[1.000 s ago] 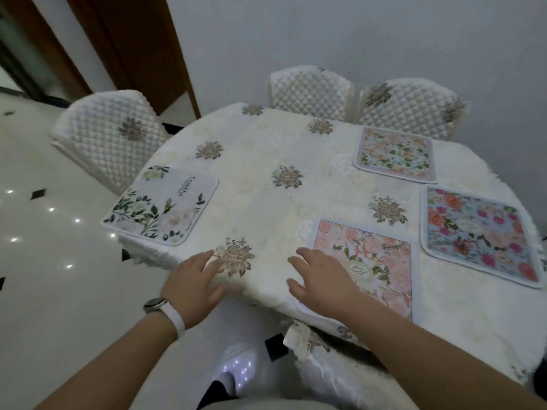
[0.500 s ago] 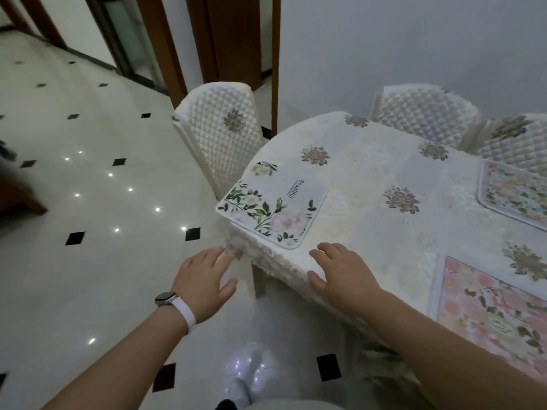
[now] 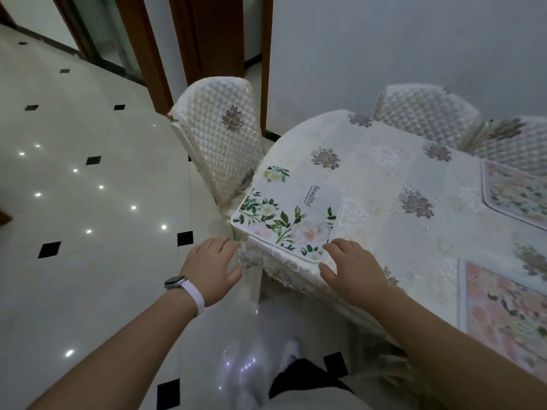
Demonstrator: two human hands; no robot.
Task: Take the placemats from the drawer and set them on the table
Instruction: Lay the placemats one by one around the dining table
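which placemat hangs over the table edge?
The white placemat with green leaves and the word "Beautiful", at the corner between both hands. Its left corner juts past the edge; the two pink floral ones at the right lie fully on the tablecloth.

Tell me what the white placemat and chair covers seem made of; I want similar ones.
Placemat: looks like smooth printed plastic or coated fabric, judging by its flat face, crisp flowers and piped edge. Chair covers: padded satin-like cloth, from the diamond quilting and soft sheen.
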